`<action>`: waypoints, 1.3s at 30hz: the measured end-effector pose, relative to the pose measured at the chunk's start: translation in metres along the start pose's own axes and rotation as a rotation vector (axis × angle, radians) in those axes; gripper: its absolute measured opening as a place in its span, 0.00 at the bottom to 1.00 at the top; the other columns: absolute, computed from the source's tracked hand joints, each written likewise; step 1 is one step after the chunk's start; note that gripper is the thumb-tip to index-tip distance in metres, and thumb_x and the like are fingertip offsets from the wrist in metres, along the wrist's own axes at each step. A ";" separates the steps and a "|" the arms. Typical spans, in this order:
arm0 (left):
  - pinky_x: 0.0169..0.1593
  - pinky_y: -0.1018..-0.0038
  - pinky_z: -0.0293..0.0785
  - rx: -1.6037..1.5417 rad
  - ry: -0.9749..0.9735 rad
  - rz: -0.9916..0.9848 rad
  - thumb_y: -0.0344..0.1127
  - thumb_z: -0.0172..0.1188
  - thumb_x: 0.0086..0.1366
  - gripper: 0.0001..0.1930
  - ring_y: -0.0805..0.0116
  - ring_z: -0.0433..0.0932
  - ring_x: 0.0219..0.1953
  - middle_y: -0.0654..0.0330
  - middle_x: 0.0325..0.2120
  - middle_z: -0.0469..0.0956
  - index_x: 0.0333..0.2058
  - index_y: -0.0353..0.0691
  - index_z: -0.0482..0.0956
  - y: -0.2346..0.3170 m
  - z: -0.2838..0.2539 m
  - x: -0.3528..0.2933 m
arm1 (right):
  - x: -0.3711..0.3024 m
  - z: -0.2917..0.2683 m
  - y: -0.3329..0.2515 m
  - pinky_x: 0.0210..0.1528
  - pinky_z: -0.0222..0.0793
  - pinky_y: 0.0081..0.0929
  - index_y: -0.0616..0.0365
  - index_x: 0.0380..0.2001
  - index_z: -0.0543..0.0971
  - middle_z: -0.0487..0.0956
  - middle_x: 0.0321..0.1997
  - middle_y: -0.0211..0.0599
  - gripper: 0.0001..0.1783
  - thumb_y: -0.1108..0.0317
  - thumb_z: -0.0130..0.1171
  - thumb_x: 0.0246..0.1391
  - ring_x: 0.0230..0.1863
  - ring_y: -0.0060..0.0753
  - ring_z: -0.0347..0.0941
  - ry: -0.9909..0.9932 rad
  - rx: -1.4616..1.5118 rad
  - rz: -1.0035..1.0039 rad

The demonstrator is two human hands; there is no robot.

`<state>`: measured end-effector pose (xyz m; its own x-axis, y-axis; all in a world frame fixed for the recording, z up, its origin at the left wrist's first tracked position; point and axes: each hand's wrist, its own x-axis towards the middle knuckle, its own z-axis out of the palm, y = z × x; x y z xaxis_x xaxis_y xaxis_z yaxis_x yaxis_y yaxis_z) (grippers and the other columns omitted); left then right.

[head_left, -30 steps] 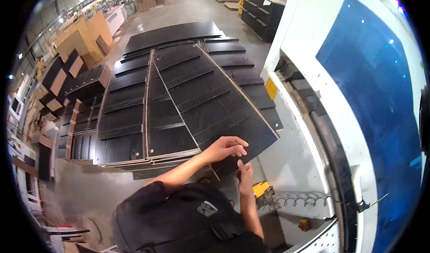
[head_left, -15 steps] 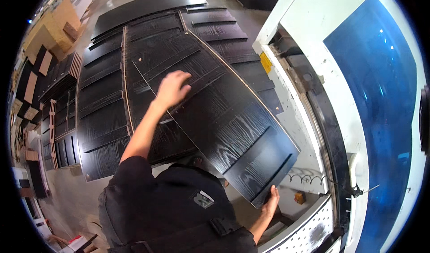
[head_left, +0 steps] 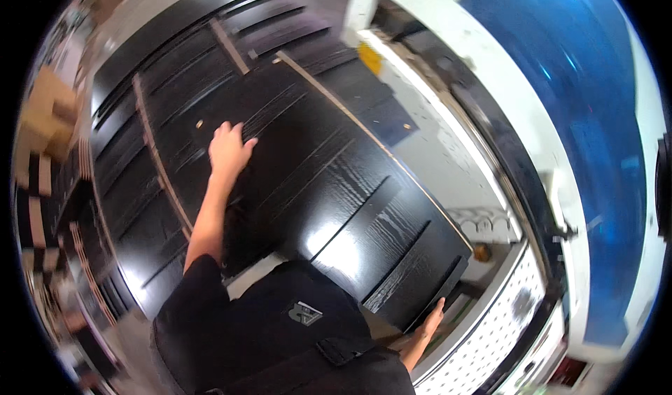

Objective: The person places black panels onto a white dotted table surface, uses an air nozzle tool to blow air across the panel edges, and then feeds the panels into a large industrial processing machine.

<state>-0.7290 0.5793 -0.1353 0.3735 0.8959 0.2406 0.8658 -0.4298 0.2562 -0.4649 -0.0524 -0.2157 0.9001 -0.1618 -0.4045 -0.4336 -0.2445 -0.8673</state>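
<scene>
we identify the left hand (head_left: 229, 149) forward and to the left, its forearm (head_left: 210, 216) rising almost straight from the dark short sleeve (head_left: 196, 286). we see the back of this hand, with the fingers pointing away from the body and the thumb spread to the right. the left hand is open and grasps nothing; we cannot tell whether its palm rests on the black surface or hovers just over it.

we locate the right hand (head_left: 428, 325) low and to the right, close to the body, its wrist angled up and outward. this hand is closed on the near end edge of the black panel (head_left: 343, 192); we see part of its fingers partly hidden by that edge.

we find the black panel lying diagonally in front of the torso, its near end reaching past the stack of black panels (head_left: 150, 216). its long pale edge faces the white machine (head_left: 465, 174), which carries a blue window (head_left: 553, 115).
</scene>
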 end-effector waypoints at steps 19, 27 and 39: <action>0.54 0.55 0.75 -0.302 -0.180 0.598 0.46 0.75 0.57 0.27 0.43 0.79 0.49 0.46 0.42 0.79 0.47 0.30 0.84 0.268 0.031 -0.144 | -0.145 -0.305 0.082 0.29 0.51 0.30 0.60 0.23 0.68 0.59 0.22 0.22 0.28 0.49 0.52 0.72 0.27 0.21 0.52 0.725 -0.166 0.011; 0.51 0.56 0.75 -0.509 -0.418 0.993 0.44 0.76 0.54 0.26 0.46 0.79 0.47 0.48 0.39 0.78 0.46 0.30 0.85 0.451 0.036 -0.284 | -0.336 -0.412 0.250 0.51 0.71 0.34 0.77 0.44 0.81 0.84 0.39 0.53 0.38 0.42 0.52 0.70 0.41 0.38 0.76 1.081 -0.090 0.378; 0.52 0.56 0.75 -0.592 -0.631 1.460 0.47 0.75 0.54 0.26 0.48 0.78 0.48 0.49 0.40 0.77 0.46 0.33 0.86 0.603 0.061 -0.447 | -0.467 -0.318 0.199 0.49 0.76 0.50 0.74 0.49 0.79 0.80 0.51 0.58 0.34 0.45 0.61 0.65 0.46 0.52 0.79 1.419 -0.518 0.897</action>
<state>-0.3531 -0.0736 -0.1458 0.8797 -0.4164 0.2297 -0.4738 -0.7263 0.4980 -0.9844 -0.3291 -0.1070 -0.2094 -0.9699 0.1247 -0.9524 0.1734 -0.2509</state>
